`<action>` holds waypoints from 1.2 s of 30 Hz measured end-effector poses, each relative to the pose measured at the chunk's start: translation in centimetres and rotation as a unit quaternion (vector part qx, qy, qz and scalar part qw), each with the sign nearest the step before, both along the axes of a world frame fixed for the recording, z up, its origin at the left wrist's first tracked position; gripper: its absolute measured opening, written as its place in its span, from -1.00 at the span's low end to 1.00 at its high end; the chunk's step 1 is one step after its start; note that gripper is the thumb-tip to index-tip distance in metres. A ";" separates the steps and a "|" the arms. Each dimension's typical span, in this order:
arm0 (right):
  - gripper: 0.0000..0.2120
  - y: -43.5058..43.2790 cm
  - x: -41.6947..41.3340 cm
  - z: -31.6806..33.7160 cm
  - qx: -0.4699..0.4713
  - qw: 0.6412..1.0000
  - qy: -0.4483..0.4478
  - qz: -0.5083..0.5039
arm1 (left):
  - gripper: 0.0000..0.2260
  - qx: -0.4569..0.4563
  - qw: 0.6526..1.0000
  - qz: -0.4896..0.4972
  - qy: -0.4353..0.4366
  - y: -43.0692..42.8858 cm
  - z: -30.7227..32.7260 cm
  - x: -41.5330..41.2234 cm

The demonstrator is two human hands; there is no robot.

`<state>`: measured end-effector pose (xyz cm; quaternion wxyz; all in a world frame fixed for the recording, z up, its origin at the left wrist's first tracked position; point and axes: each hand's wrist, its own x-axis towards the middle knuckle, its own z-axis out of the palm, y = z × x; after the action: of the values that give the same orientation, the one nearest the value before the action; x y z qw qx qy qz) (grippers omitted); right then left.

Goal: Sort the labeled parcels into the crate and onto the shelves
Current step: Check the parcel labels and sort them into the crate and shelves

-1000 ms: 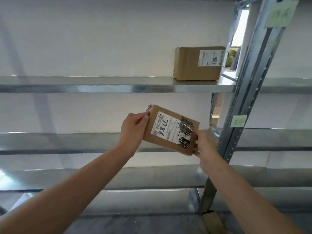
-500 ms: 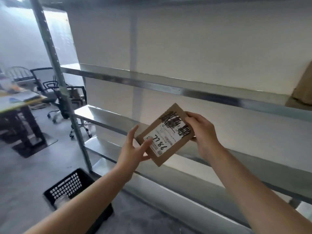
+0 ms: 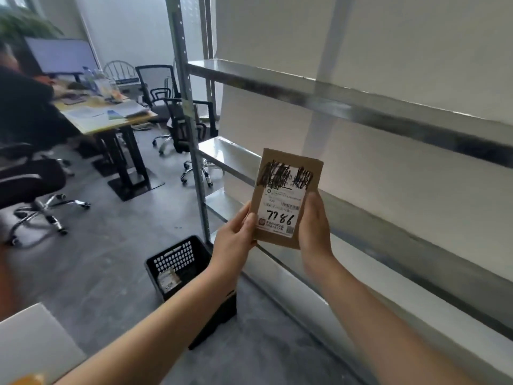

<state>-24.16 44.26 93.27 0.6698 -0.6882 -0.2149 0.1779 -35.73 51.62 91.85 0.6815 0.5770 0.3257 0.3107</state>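
Gripping the brown parcel (image 3: 287, 198) upright by its lower side edges, the left hand (image 3: 236, 240) and right hand (image 3: 315, 226) hold it before the metal shelves (image 3: 361, 107). Below-left, the black crate (image 3: 180, 257) stands on open floor (image 3: 105, 273), a small package (image 3: 168, 282) inside.

A grey floor (image 3: 111, 273), a yellow-topped desk (image 3: 94, 126) bearing a monitor (image 3: 61, 55), black office chairs (image 3: 180, 126) beside it, a pale wall (image 3: 130, 29) behind.

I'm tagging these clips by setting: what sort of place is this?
Probably an office doubling as a parcel-sorting room: steel shelving stands beside a desk with a monitor and office chairs, a black crate sits on the floor, and the left hand and right hand hold a labeled parcel.
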 end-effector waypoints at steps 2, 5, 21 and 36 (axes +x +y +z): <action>-0.59 1.8 0.6 -1.5 -0.019 0.999 0.031 0.028 | -0.73 0.037 0.998 0.018 0.039 2.2 -0.7 -0.4; -0.52 5.0 1.6 -3.2 -0.034 0.993 0.086 0.072 | -0.74 0.045 0.995 0.054 0.068 5.7 -1.9 -0.6; -0.71 26.8 7.7 -4.4 -0.055 0.955 0.069 0.284 | -0.77 -0.001 0.960 0.271 0.073 21.6 -3.9 2.5; -0.84 41.0 4.2 -10.4 -0.113 0.918 0.042 0.378 | -0.85 -0.044 0.922 0.369 0.107 32.6 -9.2 -0.9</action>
<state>-19.92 85.27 82.84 0.4790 -0.6189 -0.4092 0.4692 -36.64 84.21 82.63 0.5039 0.4152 0.6003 0.4619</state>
